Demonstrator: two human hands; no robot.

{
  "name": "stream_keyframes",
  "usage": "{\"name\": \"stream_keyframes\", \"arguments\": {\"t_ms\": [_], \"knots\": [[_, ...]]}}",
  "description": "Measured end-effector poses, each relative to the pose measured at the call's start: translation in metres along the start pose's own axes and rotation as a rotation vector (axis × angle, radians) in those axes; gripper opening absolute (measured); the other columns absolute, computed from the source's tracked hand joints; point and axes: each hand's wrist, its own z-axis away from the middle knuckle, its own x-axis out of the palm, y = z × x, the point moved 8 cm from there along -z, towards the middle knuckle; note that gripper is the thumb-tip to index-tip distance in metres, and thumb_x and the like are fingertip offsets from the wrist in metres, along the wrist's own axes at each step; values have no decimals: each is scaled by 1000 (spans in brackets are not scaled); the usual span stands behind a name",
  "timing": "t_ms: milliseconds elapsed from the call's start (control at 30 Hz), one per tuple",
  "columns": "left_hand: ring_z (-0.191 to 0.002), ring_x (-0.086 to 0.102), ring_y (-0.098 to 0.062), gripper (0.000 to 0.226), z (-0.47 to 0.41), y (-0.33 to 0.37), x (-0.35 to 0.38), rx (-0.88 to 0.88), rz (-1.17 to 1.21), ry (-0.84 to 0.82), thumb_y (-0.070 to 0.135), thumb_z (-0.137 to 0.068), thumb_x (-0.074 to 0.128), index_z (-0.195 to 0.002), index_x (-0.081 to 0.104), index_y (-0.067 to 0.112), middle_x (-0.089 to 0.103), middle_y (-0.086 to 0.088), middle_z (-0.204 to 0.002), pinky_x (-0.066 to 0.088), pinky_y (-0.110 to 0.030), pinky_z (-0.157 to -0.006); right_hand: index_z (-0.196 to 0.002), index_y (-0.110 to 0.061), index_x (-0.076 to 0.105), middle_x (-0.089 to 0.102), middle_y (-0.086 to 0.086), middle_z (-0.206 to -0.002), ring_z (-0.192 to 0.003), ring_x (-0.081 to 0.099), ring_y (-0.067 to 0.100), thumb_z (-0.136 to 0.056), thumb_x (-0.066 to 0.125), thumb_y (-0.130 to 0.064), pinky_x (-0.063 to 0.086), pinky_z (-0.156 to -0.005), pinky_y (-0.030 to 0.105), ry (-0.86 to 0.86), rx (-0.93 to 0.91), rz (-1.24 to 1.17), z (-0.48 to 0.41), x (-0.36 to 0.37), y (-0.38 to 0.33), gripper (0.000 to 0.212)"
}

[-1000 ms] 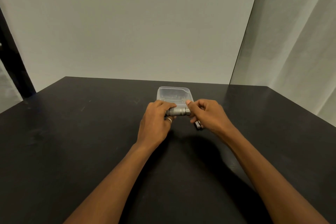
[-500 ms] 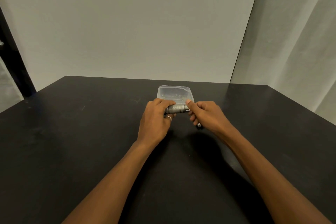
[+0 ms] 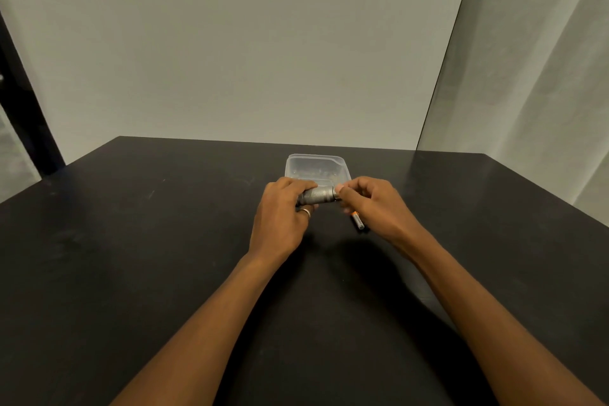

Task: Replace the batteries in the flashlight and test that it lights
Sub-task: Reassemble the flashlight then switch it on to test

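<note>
A small grey knurled flashlight (image 3: 319, 195) is held level just above the black table (image 3: 131, 241). My left hand (image 3: 283, 208), a ring on one finger, wraps around its left part. My right hand (image 3: 372, 204) pinches the flashlight's right end with thumb and fingertips. A single battery with an orange tip (image 3: 357, 220) lies on the table under my right hand, partly covered by it. What is at the flashlight's right end is hidden by my fingers.
A clear plastic container (image 3: 315, 165) stands on the table just behind my hands, with small items inside that I cannot make out. A white wall rises behind the table, a curtain hangs at the right.
My right hand has shifted a little so more of the battery on the table shows. Both hands stay on the flashlight in nearly the same spot.
</note>
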Motion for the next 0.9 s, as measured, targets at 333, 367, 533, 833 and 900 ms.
{"name": "stream_keyframes", "arguments": {"t_ms": [333,367,533,833,900], "knots": [[-100,55,-16,37,0,-2,0,-6,-9,5,9,-83,79,-118,73,18,69,1,-114,34,-10,-79,-108,-20,69,72,-2,-96,-90,70,17,-97,64,-34,59,-82,31,-6,-43,28,0,1,-3,19],[-99,54,-15,36,-1,-2,-1,-7,-11,9,9,-83,79,-118,73,19,69,1,-114,33,-8,-78,-112,-20,68,71,-3,-100,-94,69,15,-96,67,-29,59,-86,31,-27,-64,12,0,4,-3,18],[-101,56,-16,35,-1,-3,-1,-17,-13,6,13,-84,78,-118,73,20,69,2,-114,36,-15,-80,-103,-21,70,71,-8,-90,-82,67,7,-98,64,-33,54,-76,22,15,-102,53,2,3,-8,14],[-101,56,-16,36,-1,-2,1,-9,-13,-11,11,-84,78,-118,73,20,69,2,-114,32,-6,-77,-102,-22,68,69,-6,-88,-79,65,9,-100,56,-43,49,-68,21,28,-54,92,4,2,-6,24],[-103,58,-17,36,-1,-3,1,-9,-17,-10,11,-84,79,-118,74,20,70,2,-114,32,-7,-78,-117,-23,65,69,-6,-100,-90,66,9,-97,64,-33,51,-76,17,-23,-73,30,2,5,-5,22]]}}
